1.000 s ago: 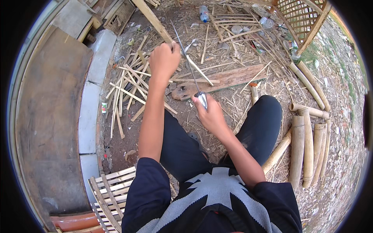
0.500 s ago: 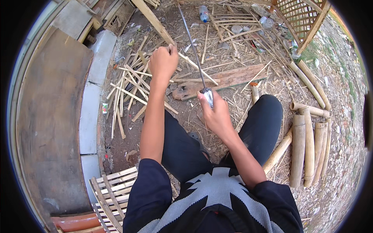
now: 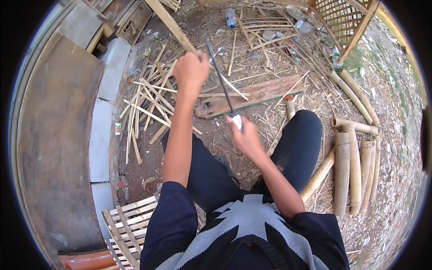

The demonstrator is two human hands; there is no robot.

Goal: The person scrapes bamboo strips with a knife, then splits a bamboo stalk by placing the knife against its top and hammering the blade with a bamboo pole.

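Note:
My left hand (image 3: 192, 74) is closed in a fist round a pale bamboo slat (image 3: 171, 26), which slants up to the far left. Below the fist, a thinner pale strip (image 3: 234, 87) runs down to the right; whether it belongs to the same slat I cannot tell. In my right hand (image 3: 246, 135) is a long, thin-bladed knife (image 3: 220, 76) with a whitish handle, gripped with the thumb along the handle. Its dark blade points up and away, passing just right of my left fist. A worn wooden plank (image 3: 265, 93) lies on the ground beyond the right hand.
Loose bamboo strips (image 3: 148, 101) lie scattered at the left. Cut bamboo poles (image 3: 342, 173) are stacked at the right, beyond my right knee. A slatted bamboo rack (image 3: 130, 225) sits at the lower left, beside a brown board (image 3: 56, 144). A plastic bottle (image 3: 231, 18) lies far off.
The knife's tip has come down and nearer, so the blade looks shorter. My right hand has lowered a little; my left fist stays on the slat. The whole view has shifted slightly.

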